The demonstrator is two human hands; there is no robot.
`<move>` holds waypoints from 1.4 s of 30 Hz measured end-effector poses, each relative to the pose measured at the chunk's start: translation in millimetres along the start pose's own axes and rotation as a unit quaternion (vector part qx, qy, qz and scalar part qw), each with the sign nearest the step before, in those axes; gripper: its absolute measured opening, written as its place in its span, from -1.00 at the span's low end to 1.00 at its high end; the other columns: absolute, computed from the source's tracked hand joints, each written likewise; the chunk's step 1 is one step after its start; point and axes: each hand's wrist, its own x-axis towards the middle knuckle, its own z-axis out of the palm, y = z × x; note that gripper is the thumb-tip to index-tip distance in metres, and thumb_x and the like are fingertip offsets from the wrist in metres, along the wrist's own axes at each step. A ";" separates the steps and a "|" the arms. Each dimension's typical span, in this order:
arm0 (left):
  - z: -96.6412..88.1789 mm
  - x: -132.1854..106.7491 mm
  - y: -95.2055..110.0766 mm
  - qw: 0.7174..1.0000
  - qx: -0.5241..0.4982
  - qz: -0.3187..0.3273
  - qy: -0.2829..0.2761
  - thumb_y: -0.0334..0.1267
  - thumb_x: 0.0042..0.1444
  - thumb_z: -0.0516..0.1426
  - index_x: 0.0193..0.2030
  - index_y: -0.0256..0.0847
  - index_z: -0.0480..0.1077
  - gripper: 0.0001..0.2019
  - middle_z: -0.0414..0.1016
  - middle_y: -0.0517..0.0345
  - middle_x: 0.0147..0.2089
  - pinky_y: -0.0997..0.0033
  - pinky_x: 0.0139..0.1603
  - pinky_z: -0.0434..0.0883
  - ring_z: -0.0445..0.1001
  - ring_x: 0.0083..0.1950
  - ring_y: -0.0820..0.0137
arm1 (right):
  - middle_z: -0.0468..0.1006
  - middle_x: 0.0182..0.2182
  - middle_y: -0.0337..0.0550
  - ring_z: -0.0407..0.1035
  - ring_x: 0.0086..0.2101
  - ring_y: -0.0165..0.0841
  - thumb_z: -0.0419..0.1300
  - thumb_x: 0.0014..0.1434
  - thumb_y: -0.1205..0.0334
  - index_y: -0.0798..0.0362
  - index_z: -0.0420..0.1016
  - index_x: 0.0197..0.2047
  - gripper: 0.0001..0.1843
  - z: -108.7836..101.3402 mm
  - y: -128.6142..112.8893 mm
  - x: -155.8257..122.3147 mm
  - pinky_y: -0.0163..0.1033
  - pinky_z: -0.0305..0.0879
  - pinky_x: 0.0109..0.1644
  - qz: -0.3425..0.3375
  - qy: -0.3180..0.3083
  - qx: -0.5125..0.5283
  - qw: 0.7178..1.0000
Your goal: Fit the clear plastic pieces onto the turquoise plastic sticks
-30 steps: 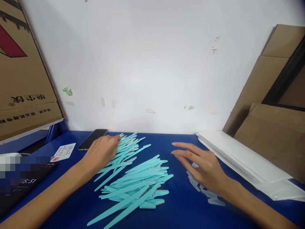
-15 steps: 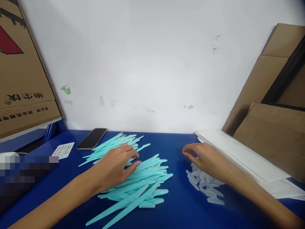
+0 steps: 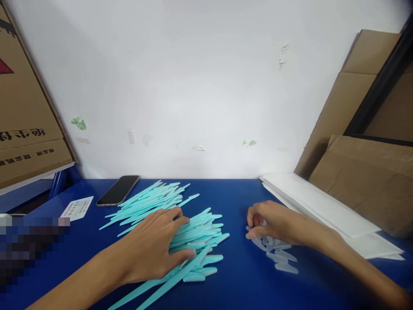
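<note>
My left hand (image 3: 158, 243) lies over the nearer pile of turquoise eyebrow razors (image 3: 206, 232), thumb and fingers apart, with razors showing between them. Its fingertips touch the pile. A second group of the same razors (image 3: 151, 200) is spread just behind it. On the right, my right hand (image 3: 272, 221) is low over a small heap of translucent plastic blade caps (image 3: 280, 256). Its fingers are curled down, with a gap to the thumb, and part of the heap is hidden under the palm.
A dark phone (image 3: 118, 190) and a printed white card (image 3: 77, 208) lie at the left on the blue table (image 3: 232, 275). White sheets (image 3: 325, 206) are stacked at the right. Cardboard boxes (image 3: 364, 181) stand on both sides, before a white wall (image 3: 206, 86).
My left hand has come down onto the razors, its thumb further from the fingers. The right hand has lowered onto the caps. The whole view has shifted slightly.
</note>
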 end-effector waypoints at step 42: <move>-37.6 8.0 -2.9 0.989 -0.101 0.062 -0.092 -0.26 0.24 0.18 -0.28 -0.07 0.45 -0.94 0.50 0.22 -0.23 0.39 -0.28 0.30 0.49 -0.20 0.33 | 0.66 -0.21 -0.14 0.57 -0.32 -0.35 0.03 0.47 0.15 -0.04 0.58 0.09 -0.67 39.0 -39.1 5.6 -0.30 0.46 -0.24 -0.230 0.260 -0.048 0.937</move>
